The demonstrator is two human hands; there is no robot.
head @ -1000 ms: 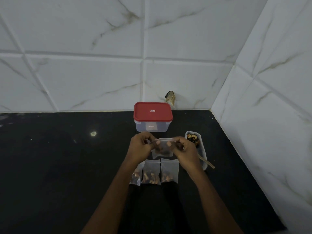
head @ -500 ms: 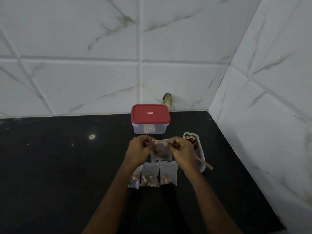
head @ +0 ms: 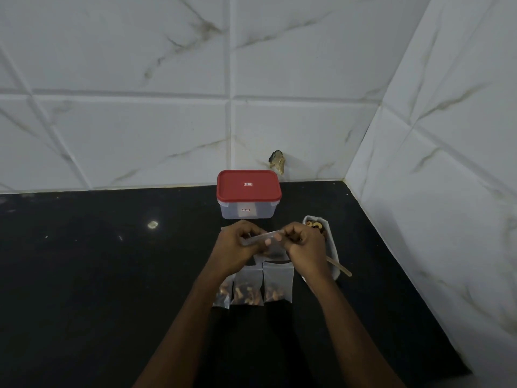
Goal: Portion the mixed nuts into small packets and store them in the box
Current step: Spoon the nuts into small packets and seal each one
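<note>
Both hands (head: 272, 245) pinch the packet's (head: 263, 238) top edge between them.

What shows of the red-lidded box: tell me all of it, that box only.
The box is a rounded rectangular tub, translucent and pale, plastic by its look, upright on the black counter close before the tiled back wall. Its red lid is on, lying flat. A small label marks the lid's middle, another the front wall; neither is readable. Its contents cannot be told. Only the counter touches it.
</note>
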